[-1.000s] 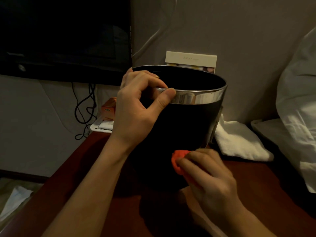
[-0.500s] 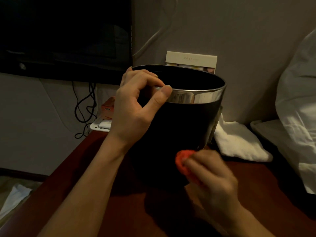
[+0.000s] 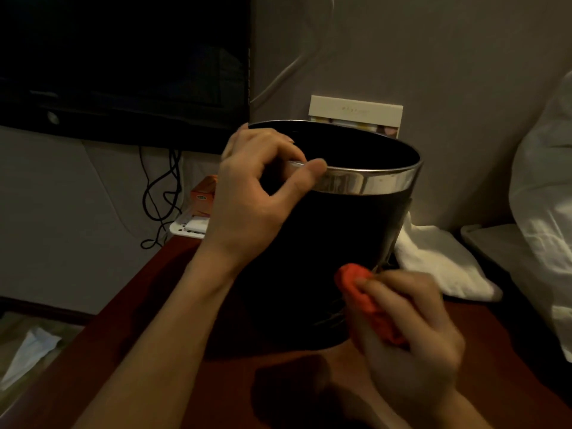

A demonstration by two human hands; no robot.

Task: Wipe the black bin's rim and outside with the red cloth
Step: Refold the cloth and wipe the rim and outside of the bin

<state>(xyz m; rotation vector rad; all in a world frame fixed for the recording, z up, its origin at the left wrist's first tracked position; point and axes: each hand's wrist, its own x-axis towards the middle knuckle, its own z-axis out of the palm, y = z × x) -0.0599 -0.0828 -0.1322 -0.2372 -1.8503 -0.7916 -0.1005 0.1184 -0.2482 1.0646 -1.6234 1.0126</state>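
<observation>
Wiping is at the low outside wall of the round black bin (image 3: 325, 258) with its shiny metal rim (image 3: 368, 182), which stands on the dark red-brown table (image 3: 130, 329). The left hand (image 3: 257, 199) pinches the rim, thumb outside. The right hand (image 3: 411, 329) clutches the crumpled red cloth (image 3: 362, 292), probably touching the wall, though blur hides the contact. How much is already wiped cannot be judged.

Counted, dim light:
- black bin (image 3: 334, 243): one, with one silver rim band (image 3: 371, 182)
- red cloth (image 3: 368, 305): one
- hands: two, left hand (image 3: 257, 196), right hand (image 3: 411, 329)
- white towel (image 3: 439, 261): one, on the tabletop (image 3: 130, 305)
- orange box (image 3: 202, 196): one
- white tray (image 3: 190, 227): one
- pale card (image 3: 356, 114) against wall: one
- dark screen (image 3: 123, 57): one
- dangling cables (image 3: 161, 193): several, number unclear
</observation>
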